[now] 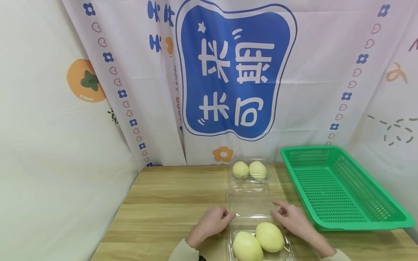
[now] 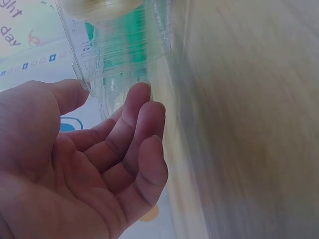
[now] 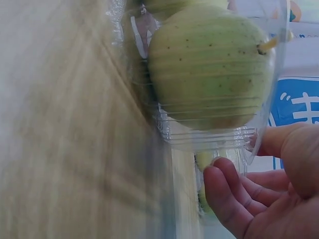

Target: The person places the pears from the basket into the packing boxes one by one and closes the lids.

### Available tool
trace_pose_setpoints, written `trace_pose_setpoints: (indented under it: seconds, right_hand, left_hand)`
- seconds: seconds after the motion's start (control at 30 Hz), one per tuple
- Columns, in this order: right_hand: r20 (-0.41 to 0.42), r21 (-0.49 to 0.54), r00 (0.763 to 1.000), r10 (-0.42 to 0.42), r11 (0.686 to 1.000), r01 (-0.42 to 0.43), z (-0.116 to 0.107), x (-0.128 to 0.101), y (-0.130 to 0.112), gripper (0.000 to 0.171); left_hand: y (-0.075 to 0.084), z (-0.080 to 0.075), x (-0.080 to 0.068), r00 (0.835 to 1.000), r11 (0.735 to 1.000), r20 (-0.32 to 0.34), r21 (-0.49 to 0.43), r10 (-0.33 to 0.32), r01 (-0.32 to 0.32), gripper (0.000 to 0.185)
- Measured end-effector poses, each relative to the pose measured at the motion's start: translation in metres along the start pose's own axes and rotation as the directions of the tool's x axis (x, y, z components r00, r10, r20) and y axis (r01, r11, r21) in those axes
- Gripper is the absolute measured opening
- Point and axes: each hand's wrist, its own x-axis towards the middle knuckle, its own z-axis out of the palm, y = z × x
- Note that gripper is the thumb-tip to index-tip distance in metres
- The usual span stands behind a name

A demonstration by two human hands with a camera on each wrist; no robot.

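Observation:
An unfolded clear plastic clamshell box [image 1: 290, 251] lies on the table, its lid [image 1: 249, 204] spread flat away from the person. Two yellow-green pears [image 1: 269, 237] fill its near half; the right wrist view shows one speckled pear [image 3: 209, 69] with a stem. My left hand [image 1: 213, 222] holds the left edge of the lid near the hinge, thumb at the rim and fingers curled. On the opposite edge my right hand [image 1: 292, 219] does the same, its thumb [image 3: 271, 142] against the rim. The index fingertips are partly hidden in the wrist views.
Behind the lid stands another clear box [image 1: 250, 179] with two pears [image 1: 240, 170] inside. A green plastic basket [image 1: 330, 195] sits at the right. The wooden table [image 1: 156, 210] meets a printed cloth [image 1: 156, 130] at the back.

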Motion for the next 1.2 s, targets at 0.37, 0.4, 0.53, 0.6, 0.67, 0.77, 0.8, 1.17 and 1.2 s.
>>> trace_pose_setpoints:
  seconds: [0.37,0.4,0.53,0.6,0.67,0.77,0.8,1.17,1.2]
  right_hand:
    - [-0.010,-0.030,0.999,-0.053,0.998,0.053,0.0007,-0.0052,0.0008,0.049]
    - [-0.013,-0.031,0.998,-0.058,0.998,0.058,0.0007,-0.0054,0.0010,0.048]
    - [-0.015,-0.033,0.996,-0.085,0.996,0.084,0.0006,-0.0065,0.0014,0.038]
    - [-0.019,-0.027,0.995,-0.098,0.995,0.098,0.0004,-0.0063,0.0010,0.030]
    - [-0.025,-0.019,0.994,-0.103,0.995,0.103,0.0003,-0.0058,0.0005,0.019]
    - [-0.035,-0.010,0.995,-0.096,0.995,0.095,0.0000,-0.0049,0.0000,0.009]
    - [-0.036,-0.009,0.995,-0.091,0.996,0.091,-0.0002,-0.0047,-0.0002,0.009]
    - [-0.106,0.010,0.994,-0.004,1.000,0.005,-0.0020,-0.0005,-0.0016,0.014]
    - [-0.106,0.015,0.994,0.001,1.000,0.000,-0.0021,0.0000,-0.0015,0.017]
  left_hand:
    - [0.0025,0.0005,-0.0071,1.000,1.000,-0.001,0.003,-0.010,0.010,0.036]
    - [0.0026,0.0003,-0.0072,1.000,1.000,-0.006,0.001,-0.005,0.005,0.035]
    - [0.0029,-0.0013,-0.0064,1.000,1.000,-0.004,0.000,0.015,-0.015,0.033]
    - [0.0025,-0.0018,-0.0054,1.000,1.000,0.000,-0.004,0.023,-0.023,0.033]
    - [0.0020,-0.0021,-0.0046,1.000,1.000,0.003,-0.003,0.027,-0.027,0.033]
    - [0.0015,-0.0025,-0.0042,0.999,0.999,0.003,0.000,0.032,-0.032,0.033]
    - [0.0014,-0.0026,-0.0042,0.999,0.999,0.001,0.006,0.032,-0.032,0.033]
    - [0.0007,-0.0014,0.0013,1.000,0.999,-0.026,-0.043,0.017,-0.018,0.023]
    - [0.0005,-0.0012,0.0022,1.000,0.999,-0.026,-0.050,0.015,-0.017,0.022]
